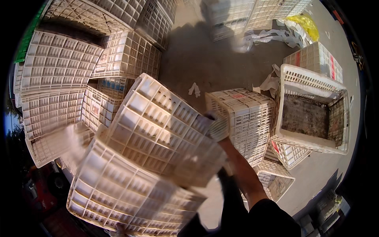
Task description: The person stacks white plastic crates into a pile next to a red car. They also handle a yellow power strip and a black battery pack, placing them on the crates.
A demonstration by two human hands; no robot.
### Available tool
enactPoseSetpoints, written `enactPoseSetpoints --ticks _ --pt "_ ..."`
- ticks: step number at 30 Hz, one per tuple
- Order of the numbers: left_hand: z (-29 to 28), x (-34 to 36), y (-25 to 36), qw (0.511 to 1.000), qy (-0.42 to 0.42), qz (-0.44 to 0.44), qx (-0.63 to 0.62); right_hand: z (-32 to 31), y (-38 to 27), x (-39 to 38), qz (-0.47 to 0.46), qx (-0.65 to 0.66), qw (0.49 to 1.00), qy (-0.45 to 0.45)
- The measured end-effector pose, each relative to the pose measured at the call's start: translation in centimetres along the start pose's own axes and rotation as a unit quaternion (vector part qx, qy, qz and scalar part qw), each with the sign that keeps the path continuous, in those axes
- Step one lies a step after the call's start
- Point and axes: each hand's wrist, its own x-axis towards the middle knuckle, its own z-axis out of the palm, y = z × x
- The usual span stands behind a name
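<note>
Two white plastic crates, an upper one point(152, 122) and a lower one point(114, 183), are held tilted at the front, partly blurred. My right hand point(217, 126), in a light striped glove, has its fingers closed on the right end of the upper crate. My left hand point(118, 230) is mostly hidden at the bottom edge, its fingers around the lower crate's near edge. My right forearm comes in from the lower right, over my dark-clothed legs.
Stacked white crates point(59, 63) rise at left, with a green one point(27, 35) at the rim. Right stand more crates point(244, 126), one open and dirty point(304, 114). A yellow bag point(302, 25) and paper scraps point(193, 89) lie on the ground point(181, 63). A red vehicle point(43, 197) shows lower left.
</note>
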Motion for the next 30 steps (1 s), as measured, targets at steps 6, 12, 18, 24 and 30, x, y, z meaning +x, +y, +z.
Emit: enactPoseSetpoints --ticks 6,12,18,24,30 --pt "1.3 -2.0 8.4 0.977 -0.008 0.078 0.196 -2.7 -0.9 -2.1 0.03 0.179 0.977 0.113" --pt "3.5 -3.8 17.4 0.95 -0.049 0.266 0.158 -5.2 -5.9 -6.1 0.029 0.265 0.936 0.23" --pt "3.2 -4.8 23.0 0.916 -0.063 0.37 0.142 -6.8 -11.0 -9.9 0.088 0.268 0.909 0.308" --pt "-0.5 -0.3 23.2 0.914 -0.108 0.383 0.083 -3.2 -10.1 -11.4 0.064 0.343 0.893 0.286" --pt "-2.5 3.0 23.6 0.924 -0.173 0.342 0.023 2.4 -8.7 -13.6 0.083 0.39 0.872 0.286"
